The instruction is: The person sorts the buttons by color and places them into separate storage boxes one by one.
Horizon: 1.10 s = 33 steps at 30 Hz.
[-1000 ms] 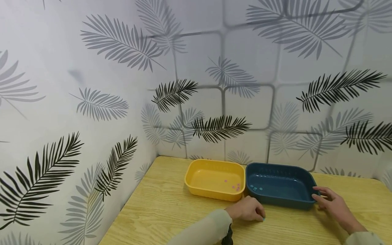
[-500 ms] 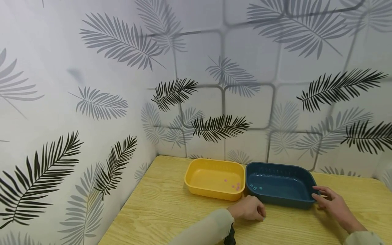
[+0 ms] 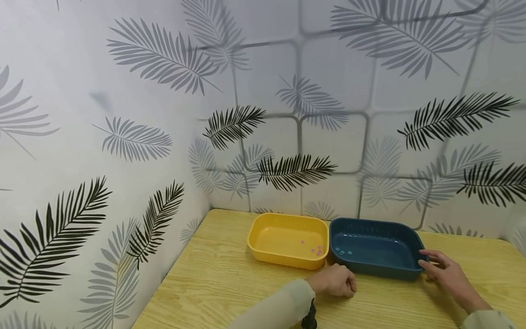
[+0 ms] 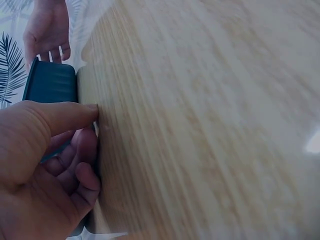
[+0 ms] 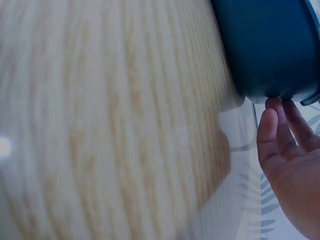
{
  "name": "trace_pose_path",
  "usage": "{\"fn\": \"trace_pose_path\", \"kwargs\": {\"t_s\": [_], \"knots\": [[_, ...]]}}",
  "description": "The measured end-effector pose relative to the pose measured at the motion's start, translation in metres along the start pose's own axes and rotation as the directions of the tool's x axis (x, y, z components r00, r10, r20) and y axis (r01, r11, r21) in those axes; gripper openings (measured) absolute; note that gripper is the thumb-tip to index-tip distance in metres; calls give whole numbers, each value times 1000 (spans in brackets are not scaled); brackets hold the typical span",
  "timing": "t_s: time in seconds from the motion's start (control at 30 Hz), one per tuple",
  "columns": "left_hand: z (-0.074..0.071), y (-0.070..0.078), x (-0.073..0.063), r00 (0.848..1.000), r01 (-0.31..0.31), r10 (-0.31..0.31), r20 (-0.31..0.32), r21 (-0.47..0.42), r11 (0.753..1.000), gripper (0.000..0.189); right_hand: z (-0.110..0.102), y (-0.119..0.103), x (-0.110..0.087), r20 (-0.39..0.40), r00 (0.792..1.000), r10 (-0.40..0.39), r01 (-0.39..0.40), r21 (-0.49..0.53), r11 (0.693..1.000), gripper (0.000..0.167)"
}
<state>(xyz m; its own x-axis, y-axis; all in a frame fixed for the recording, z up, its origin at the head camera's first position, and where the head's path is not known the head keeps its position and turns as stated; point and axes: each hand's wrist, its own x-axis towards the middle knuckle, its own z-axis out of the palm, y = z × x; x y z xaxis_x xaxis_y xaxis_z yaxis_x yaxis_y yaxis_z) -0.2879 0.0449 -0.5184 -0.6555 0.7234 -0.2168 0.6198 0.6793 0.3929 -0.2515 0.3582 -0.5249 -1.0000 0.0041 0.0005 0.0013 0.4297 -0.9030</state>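
My left hand point(image 3: 338, 279) rests on the wooden table point(image 3: 222, 278) just in front of where the yellow tray point(image 3: 263, 225) meets the dark blue tray point(image 3: 371, 223). Its fingers are curled. In the left wrist view the left hand point(image 4: 55, 160) has thumb and forefinger pressed together at the table surface, and whatever they pinch is hidden. My right hand point(image 3: 445, 273) lies with straight fingers against the blue tray's right end; the right wrist view shows the right hand's fingertips point(image 5: 280, 112) under the blue tray's point(image 5: 270, 45) rim. Small pink pieces point(image 3: 317, 250) lie in the yellow tray and small blue pieces point(image 3: 343, 252) in the blue one.
The table stands in a corner, with leaf-patterned walls close on the left and behind the trays. A dark strap or device point(image 3: 307, 320) shows at my left wrist. Bare wood stretches to the left of the yellow tray and along the front edge.
A tiny light-blue piece showed at my left fingertips before; now the fingers have curled over that spot and it no longer shows. The right hand and both trays have not moved.
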Motion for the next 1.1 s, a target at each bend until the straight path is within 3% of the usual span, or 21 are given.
{"fn": "trace_pose_path", "kwargs": {"t_s": [0.27,0.8,0.93,1.1], "knots": [[1,-2,-1,996,-85,85,-30,24,996,6,-1,1,1,-2,1000,-9,9,8,1000,59],[3,0,-8,990,-142,142,-16,3,990,7,1,1,0,-17,1000,-23,22,-15,1000,58],[4,-3,-9,992,-122,118,-33,-153,981,7,1,0,0,-14,1000,-25,25,-11,1000,56],[-4,-4,-13,994,-95,72,-77,-360,928,6,1,0,0,-15,1000,-24,24,-29,999,57]]}}
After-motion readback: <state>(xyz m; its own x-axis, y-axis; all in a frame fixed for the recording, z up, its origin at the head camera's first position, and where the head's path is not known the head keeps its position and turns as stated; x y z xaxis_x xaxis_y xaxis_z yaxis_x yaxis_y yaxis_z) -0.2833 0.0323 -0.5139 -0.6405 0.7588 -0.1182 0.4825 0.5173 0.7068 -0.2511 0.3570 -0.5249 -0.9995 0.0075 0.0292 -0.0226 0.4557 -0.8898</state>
